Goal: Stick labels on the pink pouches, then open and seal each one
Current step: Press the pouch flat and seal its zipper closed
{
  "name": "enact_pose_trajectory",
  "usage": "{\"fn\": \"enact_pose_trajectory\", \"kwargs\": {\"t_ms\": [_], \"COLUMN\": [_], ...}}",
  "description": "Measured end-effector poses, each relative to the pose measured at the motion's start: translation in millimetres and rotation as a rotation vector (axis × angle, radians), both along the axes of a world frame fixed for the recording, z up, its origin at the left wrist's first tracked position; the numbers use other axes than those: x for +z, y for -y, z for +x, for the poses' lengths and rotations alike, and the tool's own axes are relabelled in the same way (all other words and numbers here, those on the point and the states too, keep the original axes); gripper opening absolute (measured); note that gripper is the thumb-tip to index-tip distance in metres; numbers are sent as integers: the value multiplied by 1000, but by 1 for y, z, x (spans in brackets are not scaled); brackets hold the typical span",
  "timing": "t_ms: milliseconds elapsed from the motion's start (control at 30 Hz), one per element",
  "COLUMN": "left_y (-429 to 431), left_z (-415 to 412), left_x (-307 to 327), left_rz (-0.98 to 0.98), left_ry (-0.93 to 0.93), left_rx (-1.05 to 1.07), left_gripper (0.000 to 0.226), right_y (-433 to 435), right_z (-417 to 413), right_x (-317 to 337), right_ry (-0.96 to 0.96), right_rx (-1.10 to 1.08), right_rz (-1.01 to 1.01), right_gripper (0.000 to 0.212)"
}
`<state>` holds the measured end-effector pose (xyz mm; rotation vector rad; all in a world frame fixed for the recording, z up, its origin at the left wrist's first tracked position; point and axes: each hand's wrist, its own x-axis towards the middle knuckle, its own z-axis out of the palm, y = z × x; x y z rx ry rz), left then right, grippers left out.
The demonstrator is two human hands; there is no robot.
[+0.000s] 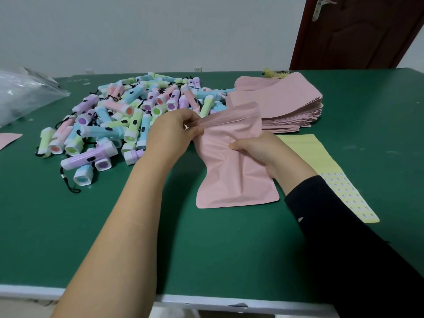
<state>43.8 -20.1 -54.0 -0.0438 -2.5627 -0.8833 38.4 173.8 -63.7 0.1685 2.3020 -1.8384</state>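
Observation:
A pink pouch (234, 177) lies creased on the green table (183, 249) in front of me, its far end lifted. My left hand (171, 134) pinches the pouch's upper mouth edge at its left side. My right hand (259, 149) grips the pouch's middle from the right, thumb on top. The mouth looks partly folded over and blurred. A stack of flat pink pouches (282, 104) sits just behind. A yellow label sheet (325, 171) with small white stickers lies to the right, partly under my right sleeve.
A heap of pastel toy flashlights (128, 118) with black cords fills the table's left-centre. A clear plastic bag (23, 92) lies far left, with a pink pouch corner (8, 140) at the left edge. A brown door (358, 31) stands behind on the right.

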Motion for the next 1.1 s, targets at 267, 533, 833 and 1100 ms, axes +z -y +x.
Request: {"fn": "enact_pose_trajectory", "kwargs": {"t_ms": [267, 533, 833, 1100], "left_y": [-2, 1, 7, -5], "left_z": [1, -2, -5, -8], "left_x": [-3, -5, -8, -14], "left_rz": [59, 143, 504, 683], "left_ry": [-15, 105, 229, 152], "left_rx": [28, -86, -78, -86], "left_gripper": [18, 25, 32, 25], "right_y": [0, -4, -8, -5], "right_z": [1, 1, -1, 0], "right_x": [1, 2, 5, 5], "right_ry": [16, 33, 57, 78], "right_rx": [1, 19, 23, 41], "right_rz": [11, 42, -31, -109], "right_gripper": [23, 27, 15, 15]}}
